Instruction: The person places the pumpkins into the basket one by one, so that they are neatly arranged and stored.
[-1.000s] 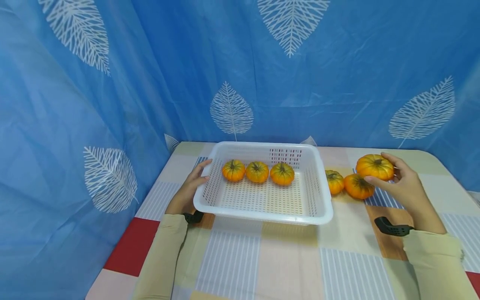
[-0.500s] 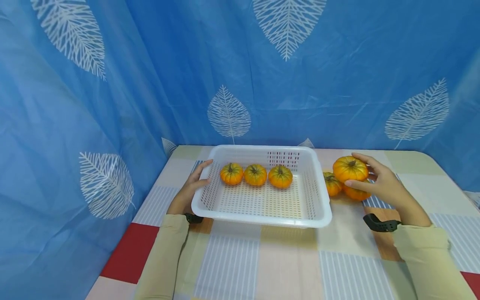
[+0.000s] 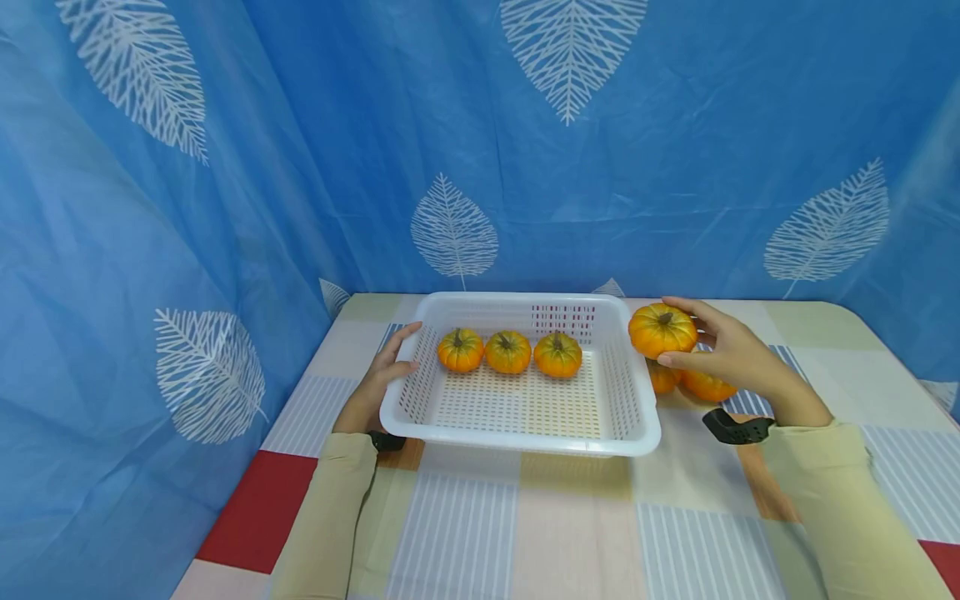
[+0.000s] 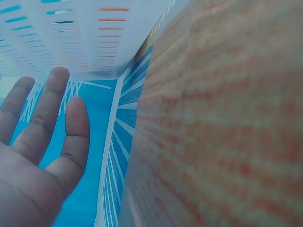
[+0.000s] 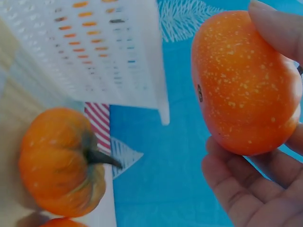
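Note:
My right hand (image 3: pixel 738 354) grips a small orange pumpkin (image 3: pixel 663 331) between thumb and fingers. It is raised just beyond the right rim of a white plastic basket (image 3: pixel 517 444). Inside the basket, three small pumpkins, the middle one (image 3: pixel 507 352) among them, sit in a row toward the back. Two more lie on the table right of the basket, partly hidden: one pumpkin (image 3: pixel 664 379) under the held one, another pumpkin (image 3: pixel 707 386) under my hand. At the basket's left side is my left hand (image 3: pixel 375 383), thumb at the rim; its fingers (image 4: pixel 42 118) look loosely extended in the left wrist view.
A checked tablecloth (image 3: pixel 577 533) covers the table. Behind and to the left hangs a blue curtain (image 3: pixel 360 150) with white leaf prints, close to the table's back edge. The basket's perforated side wall (image 5: pixel 94 52) stands beside the held pumpkin.
My right hand has carried the pumpkin leftward, from above the outer table pumpkin to the basket's right rim. The left hand stays at the basket's left side. The view has shifted slightly.

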A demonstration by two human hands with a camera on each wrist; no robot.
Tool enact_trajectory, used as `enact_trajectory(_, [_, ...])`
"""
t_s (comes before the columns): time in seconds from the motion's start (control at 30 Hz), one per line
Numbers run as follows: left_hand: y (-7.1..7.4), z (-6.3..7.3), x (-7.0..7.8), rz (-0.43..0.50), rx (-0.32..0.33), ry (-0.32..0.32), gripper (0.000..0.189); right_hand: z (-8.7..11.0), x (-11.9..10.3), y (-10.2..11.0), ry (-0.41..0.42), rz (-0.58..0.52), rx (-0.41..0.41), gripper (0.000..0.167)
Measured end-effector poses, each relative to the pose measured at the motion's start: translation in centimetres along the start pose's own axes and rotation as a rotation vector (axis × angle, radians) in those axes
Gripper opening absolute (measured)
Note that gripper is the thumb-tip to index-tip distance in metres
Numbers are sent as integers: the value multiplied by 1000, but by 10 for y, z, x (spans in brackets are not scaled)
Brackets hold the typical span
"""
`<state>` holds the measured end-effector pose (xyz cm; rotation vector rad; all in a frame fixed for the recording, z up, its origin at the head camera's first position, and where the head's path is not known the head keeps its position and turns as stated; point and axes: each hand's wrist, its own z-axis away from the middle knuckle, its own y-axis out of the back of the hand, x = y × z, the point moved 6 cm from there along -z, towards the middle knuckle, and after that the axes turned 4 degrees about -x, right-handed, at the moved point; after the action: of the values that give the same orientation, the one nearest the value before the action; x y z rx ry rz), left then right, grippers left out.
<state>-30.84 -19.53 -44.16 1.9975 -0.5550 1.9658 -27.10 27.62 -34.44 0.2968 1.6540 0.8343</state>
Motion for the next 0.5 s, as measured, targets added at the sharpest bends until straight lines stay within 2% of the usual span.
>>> enact_trajectory(0.27, [1, -1, -2, -2, 10, -8, 79, -14, -18, -7, 12, 6, -75, 86])
enact_trajectory(0.5, [0, -3, 1, 14, -11, -46, 78, -20, -28, -15, 49, -15, -127, 82])
